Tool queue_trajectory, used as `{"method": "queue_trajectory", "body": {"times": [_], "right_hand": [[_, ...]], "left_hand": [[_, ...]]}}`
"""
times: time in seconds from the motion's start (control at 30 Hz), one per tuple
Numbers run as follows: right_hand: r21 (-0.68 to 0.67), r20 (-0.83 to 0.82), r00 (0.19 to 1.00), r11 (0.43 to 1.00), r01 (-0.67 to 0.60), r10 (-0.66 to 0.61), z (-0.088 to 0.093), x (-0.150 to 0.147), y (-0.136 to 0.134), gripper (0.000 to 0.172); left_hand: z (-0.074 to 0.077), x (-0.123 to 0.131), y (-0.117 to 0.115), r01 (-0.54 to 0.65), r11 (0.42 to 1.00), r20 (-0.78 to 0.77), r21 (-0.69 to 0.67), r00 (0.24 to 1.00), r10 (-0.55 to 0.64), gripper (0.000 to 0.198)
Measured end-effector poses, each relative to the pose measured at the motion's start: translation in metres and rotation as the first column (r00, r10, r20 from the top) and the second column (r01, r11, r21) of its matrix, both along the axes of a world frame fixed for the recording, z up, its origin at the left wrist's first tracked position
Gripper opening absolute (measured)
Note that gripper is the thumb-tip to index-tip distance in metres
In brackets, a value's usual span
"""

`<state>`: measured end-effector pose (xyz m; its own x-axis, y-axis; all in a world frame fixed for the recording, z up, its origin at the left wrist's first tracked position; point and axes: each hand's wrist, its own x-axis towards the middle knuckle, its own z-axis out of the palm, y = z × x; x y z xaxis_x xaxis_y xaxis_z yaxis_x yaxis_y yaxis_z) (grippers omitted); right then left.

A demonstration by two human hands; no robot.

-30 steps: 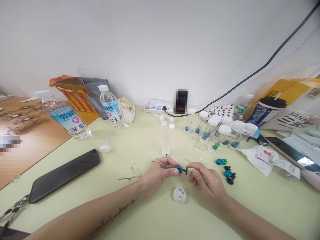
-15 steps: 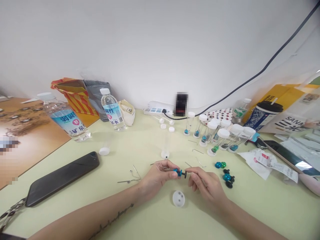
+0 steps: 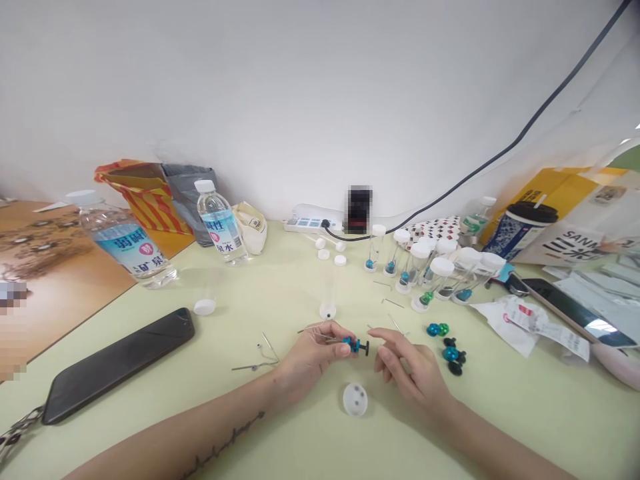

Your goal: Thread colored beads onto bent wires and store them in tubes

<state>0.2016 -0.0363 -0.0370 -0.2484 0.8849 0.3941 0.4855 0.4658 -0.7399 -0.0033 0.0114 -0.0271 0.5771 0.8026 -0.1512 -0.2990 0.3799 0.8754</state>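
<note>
Between thumb and fingertips, my left hand pinches a small blue metal piece with a black post and disc at its right end. Thin metal rods stick out by the same fingers; whether they are held too is hard to see. My right hand hovers just right of the black disc, apart from it, index finger reaching out and the other fingers curled, with nothing visible in it. Below the hands is a round white cap with several small grey pieces inside. Blue, green and black knobs lie to the right.
Several clear tubes with white caps stand at the back right. One clear tube is behind my left hand. Bent metal rods lie left of it. A black phone, water bottles and a power strip surround the work area.
My right hand has drawn slightly away from the black disc, leaving a wider gap. My left hand keeps its pinch on the blue piece. The whole view has shifted slightly.
</note>
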Motion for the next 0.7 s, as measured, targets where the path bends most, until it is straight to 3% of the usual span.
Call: {"method": "queue_trajectory", "body": {"times": [0.17,0.5,0.7], "right_hand": [[0.056,0.014,1.0,0.998,-0.022,0.021,0.0017,-0.0002,-0.0004,0.027],[-0.034,-0.02,1.0,0.999,-0.018,0.018,-0.0014,0.0004,-0.0013,0.028],[-0.003,-0.047,0.998,0.999,-0.043,0.043,-0.0021,0.0019,0.0013,0.027]], "left_hand": [[0.0013,0.0001,-0.0002,0.008,1.0,0.002,-0.006,1.0,-0.008,0.012],[0.0006,0.0004,0.0,0.012,1.0,0.009,-0.005,1.0,-0.012,0.014],[-0.0013,-0.0005,0.0013,0.011,1.0,0.007,-0.011,1.0,-0.011,0.014]]}}
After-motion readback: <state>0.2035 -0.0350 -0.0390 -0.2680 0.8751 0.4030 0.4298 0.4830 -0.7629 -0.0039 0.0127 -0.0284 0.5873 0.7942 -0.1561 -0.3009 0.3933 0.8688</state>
